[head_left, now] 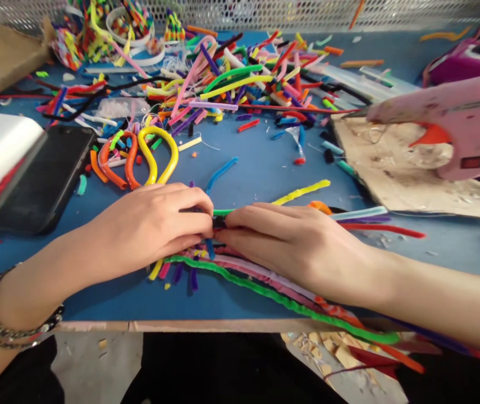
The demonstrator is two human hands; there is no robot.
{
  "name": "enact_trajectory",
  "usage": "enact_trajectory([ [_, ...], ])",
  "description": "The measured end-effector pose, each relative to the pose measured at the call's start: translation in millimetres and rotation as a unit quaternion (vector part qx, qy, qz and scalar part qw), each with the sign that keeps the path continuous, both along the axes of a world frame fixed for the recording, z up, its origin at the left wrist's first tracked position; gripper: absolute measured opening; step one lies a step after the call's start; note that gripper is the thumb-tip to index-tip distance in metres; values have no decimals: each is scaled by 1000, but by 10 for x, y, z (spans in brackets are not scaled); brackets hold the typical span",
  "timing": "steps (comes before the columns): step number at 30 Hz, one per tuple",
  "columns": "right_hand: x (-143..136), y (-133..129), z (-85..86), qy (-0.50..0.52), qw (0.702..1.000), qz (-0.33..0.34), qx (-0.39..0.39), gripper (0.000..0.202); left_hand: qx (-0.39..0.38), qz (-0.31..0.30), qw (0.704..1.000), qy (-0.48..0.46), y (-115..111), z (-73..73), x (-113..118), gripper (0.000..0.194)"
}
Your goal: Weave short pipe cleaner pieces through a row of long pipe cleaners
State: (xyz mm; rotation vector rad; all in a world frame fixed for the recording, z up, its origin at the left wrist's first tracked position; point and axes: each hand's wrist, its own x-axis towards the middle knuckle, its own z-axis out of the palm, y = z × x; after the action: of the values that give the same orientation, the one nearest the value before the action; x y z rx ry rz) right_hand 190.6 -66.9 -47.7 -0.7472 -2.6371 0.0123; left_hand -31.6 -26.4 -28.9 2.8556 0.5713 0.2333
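Note:
Near the table's front edge, my left hand (168, 221) and my right hand (277, 235) almost meet, fingers pressed together around a bundle of pipe cleaners. A blue pipe cleaner (222, 171) sticks up between them, and a yellow one (301, 192) points away beyond my right hand. Below the hands a long green pipe cleaner (243, 287) runs to the lower right beside pink and lilac ones. A red one (385, 228) extends right from under my right hand. My fingers hide the part they hold. Yellow-handled scissors (173, 157) lie just past my left hand.
Many loose pipe cleaners (240, 78) are heaped at the back. A black phone (41, 177) lies at the left. At the right, a pink glue gun (446, 120) rests over a cardboard sheet (374, 163). Orange handles (115, 160) sit beside the yellow ones.

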Motion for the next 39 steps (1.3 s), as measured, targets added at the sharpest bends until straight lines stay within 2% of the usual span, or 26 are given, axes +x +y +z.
enact_trajectory([
  [3,25,-24,132,-34,999,-5,27,37,18,7,1000,5,-8,-13,6,15],
  [5,42,-56,193,-60,998,-9,-1,36,22,7,1000,8,-10,-19,11,15],
  [9,32,-120,211,-63,996,-33,-60,28,10,3,1000,7,-3,-18,9,15],
  [15,-55,-172,230,-91,994,-54,-13,24,-3,10,1000,3,-2,-6,5,17],
  [23,-161,-270,306,-30,991,-16,-130,20,-4,11,1000,7,-3,-20,5,13],
  [27,-174,-235,357,14,982,-5,-187,18,-18,15,1000,12,3,-19,0,12],
  [31,-93,-138,361,26,985,-37,-167,20,-23,20,999,20,6,-20,5,11],
  [35,-3,-108,258,-1,990,-79,-116,23,-17,17,1000,12,11,-35,4,11],
  [39,34,-153,86,-17,997,-44,-60,31,-28,11,1000,0,16,-29,-11,12],
])
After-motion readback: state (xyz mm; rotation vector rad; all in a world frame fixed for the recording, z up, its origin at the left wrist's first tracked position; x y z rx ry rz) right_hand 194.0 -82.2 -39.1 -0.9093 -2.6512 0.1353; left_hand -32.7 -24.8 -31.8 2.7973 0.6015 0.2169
